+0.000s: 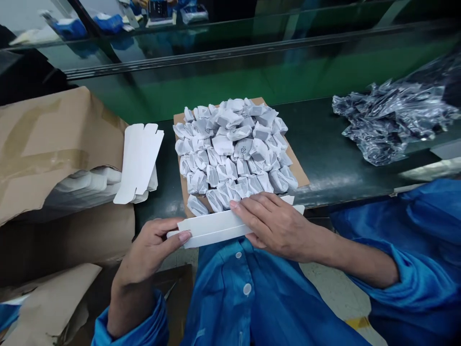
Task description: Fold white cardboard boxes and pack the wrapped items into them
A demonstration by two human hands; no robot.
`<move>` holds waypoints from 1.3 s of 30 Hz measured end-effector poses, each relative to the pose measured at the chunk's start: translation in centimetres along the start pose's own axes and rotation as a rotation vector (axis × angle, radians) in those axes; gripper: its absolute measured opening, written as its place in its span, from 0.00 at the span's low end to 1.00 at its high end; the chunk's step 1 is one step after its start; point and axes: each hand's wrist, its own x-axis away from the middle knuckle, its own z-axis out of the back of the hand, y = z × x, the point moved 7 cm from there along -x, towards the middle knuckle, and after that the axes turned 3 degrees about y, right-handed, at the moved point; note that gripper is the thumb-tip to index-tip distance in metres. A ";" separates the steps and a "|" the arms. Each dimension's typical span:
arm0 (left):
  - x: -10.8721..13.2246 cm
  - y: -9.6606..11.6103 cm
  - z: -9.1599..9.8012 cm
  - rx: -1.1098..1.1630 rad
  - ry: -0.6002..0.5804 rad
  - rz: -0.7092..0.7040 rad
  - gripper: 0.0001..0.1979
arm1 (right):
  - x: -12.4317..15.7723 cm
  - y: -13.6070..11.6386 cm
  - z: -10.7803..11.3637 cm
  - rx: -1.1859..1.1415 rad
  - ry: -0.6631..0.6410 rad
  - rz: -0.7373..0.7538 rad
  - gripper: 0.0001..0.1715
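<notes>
A long white folded carton (216,228) is held level between my two hands, close to my body. My left hand (147,250) pinches its left end, thumb on the near face and fingers behind. Across the right part of the carton lies my right hand (279,226), its fingers pressed over the top and its thumb underneath. Small flaps stick out at both ends of the carton. Just beyond it, many small white wrapped pieces (234,144) lie in rows and heaps on a brown cardboard sheet (298,170).
Flat white carton blanks (139,161) lean beside an open brown cardboard box (54,144) holding more blanks at left. Crumpled clear plastic bags (392,120) lie at right on the dark green bench (320,144). A rail (223,53) runs along the back. A blue sleeve (414,221) is at right.
</notes>
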 end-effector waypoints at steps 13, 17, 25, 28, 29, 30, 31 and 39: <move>-0.9 -0.1 -1.9 0.023 0.176 0.151 0.20 | 1.8 -1.8 -0.9 0.186 -0.003 -0.027 0.24; -0.8 0.2 -1.8 -0.004 0.216 0.118 0.17 | 1.9 -1.8 -0.2 0.240 0.006 -0.058 0.26; -1.2 2.8 -1.5 -0.071 0.199 -0.020 0.11 | 1.7 -1.5 0.3 0.181 -0.007 -0.013 0.26; -1.0 2.5 -1.1 -0.085 0.280 -0.032 0.07 | 1.7 -2.0 0.6 0.223 0.033 0.012 0.21; -0.9 2.4 -1.0 -0.086 0.300 -0.045 0.07 | 1.8 -2.1 0.8 0.220 0.054 0.024 0.19; -0.7 2.2 -0.9 -0.078 0.317 -0.057 0.06 | 1.8 -2.0 1.0 0.203 0.066 0.023 0.17; -0.5 2.1 -0.8 -0.045 0.337 -0.073 0.05 | 1.8 -1.7 1.2 0.181 0.074 -0.002 0.17; 2.6 5.6 -4.4 0.323 0.863 -0.597 0.38 | 0.5 0.0 1.3 0.282 0.382 -0.462 0.28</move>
